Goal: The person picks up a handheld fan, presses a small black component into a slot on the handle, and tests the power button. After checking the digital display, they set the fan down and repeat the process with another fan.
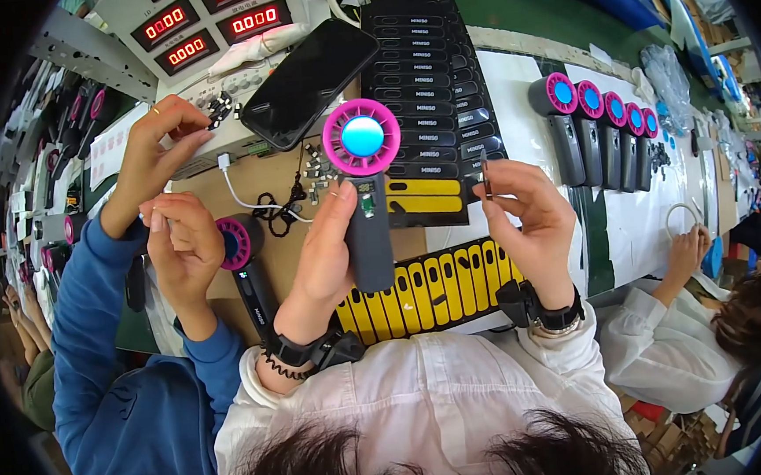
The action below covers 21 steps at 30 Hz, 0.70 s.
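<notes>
Upright in my left hand is a dark grey handheld fan with a pink ring and a blue centre. A small opening in its handle, below the head, shows a bit of green board. My thumb lies along the handle's left side. My right hand pinches a thin dark strip, seen nearly edge-on, apart from the fan. Behind it lies a black sheet of long rounded panels, with yellow backing where panels are gone. Nearer me is another tray of yellow slots.
Several finished-looking fans stand at the right. A black phone leans by a meter with red displays. A co-worker's blue-sleeved arms reach in at left beside another fan. A white cable crosses the bench.
</notes>
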{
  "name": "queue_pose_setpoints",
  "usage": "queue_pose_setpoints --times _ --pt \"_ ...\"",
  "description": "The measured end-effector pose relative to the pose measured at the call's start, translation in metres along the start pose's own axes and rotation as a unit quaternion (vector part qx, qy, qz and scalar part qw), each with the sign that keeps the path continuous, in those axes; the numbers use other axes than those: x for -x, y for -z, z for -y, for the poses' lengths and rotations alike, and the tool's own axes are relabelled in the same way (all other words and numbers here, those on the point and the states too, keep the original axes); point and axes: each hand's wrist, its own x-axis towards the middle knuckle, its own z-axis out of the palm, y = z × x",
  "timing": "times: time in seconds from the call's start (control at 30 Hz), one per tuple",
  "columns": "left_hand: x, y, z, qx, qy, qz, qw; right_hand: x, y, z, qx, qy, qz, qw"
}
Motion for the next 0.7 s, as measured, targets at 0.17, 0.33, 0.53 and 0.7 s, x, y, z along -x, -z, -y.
queue_pose_setpoints --times 0.17,0.33,0.53,0.7 --pt "0.004 -0.012 -0.003 0.039 -0.035 -0.007 0.999 0.008 -0.008 0.007 0.031 0.050 0.013 0.998" --pt "-0.004 -0.033 -0.012 0.111 -0.072 0.032 0.991 0.010 -0.016 0.016 0.084 0.090 0.010 0.992" --pt "-0.008 -0.031 -0.007 0.172 -0.070 0.108 0.977 0.005 -0.023 0.028 0.129 0.150 -0.007 0.980" --pt "-0.007 -0.021 0.001 0.198 -0.048 0.143 0.969 0.008 -0.022 0.022 0.114 0.119 -0.009 0.986"
